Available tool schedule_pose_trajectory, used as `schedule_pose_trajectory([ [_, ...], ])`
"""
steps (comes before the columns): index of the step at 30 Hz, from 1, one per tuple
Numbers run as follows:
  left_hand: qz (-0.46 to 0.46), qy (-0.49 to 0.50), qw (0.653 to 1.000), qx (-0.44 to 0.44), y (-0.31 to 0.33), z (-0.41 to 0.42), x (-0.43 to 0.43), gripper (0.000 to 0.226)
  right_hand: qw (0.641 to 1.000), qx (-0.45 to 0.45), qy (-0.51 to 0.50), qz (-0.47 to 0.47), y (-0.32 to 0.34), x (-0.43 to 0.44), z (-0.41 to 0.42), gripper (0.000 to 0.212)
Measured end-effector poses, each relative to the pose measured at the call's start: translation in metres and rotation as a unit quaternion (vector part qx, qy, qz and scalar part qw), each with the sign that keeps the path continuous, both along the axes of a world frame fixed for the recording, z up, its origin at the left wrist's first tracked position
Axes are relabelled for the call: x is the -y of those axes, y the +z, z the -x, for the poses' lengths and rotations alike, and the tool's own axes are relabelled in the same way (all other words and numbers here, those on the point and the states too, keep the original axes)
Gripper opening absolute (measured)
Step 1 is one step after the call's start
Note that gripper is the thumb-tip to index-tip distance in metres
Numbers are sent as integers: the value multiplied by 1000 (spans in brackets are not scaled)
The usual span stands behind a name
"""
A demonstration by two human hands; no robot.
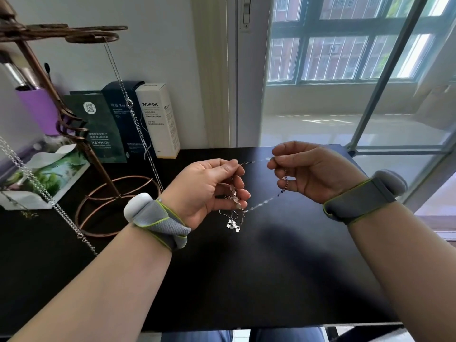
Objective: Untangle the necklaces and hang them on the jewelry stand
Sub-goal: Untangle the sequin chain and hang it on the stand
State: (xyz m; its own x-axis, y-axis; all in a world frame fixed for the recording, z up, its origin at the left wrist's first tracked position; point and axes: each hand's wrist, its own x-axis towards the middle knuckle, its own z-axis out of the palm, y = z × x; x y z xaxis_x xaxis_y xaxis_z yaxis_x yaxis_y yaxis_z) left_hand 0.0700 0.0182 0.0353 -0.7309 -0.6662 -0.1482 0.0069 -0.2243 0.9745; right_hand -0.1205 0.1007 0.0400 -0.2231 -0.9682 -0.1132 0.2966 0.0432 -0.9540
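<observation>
Partly done, by the look of it. Hanging already from the jewelry stand: one fine silver chain off an upper arm, and a heavier chain at the far left, apparently from the same stand. Left to do — the tangled necklaces, held in the air above the dark tabletop. Left hand with fingers curled around the knot and its pendants; right hand pinching a thin strand stretched across to the left. Probably early in the loosening — no hanging possible before that.
</observation>
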Motion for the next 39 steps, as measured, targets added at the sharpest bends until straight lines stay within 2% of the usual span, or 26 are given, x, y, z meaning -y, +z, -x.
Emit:
schedule_pose_trajectory([
  [5,6,-25,999,23,-1,-1,-1,20,997,-73,-24,-14,1,0,3,15],
  [15,58,-11,996,71,-10,-6,-2,16,992,-116,-47,-33,-2,-3,7,17],
  [18,79,-18,993,90,-12,-7,-2,16,992,-105,-53,-33,-1,-3,9,17],
  [23,90,-33,989,111,-16,-9,-2,21,997,-32,-62,-40,1,-6,11,18],
  [32,107,-20,983,145,-21,-13,-4,13,994,-25,-91,-46,-5,-10,15,20],
  [35,98,-4,987,125,-21,-10,-6,13,993,-31,-99,-48,-6,-10,15,18],
  [39,46,-5,996,82,-19,-7,-8,13,986,-103,-115,-62,-12,-14,11,17],
])
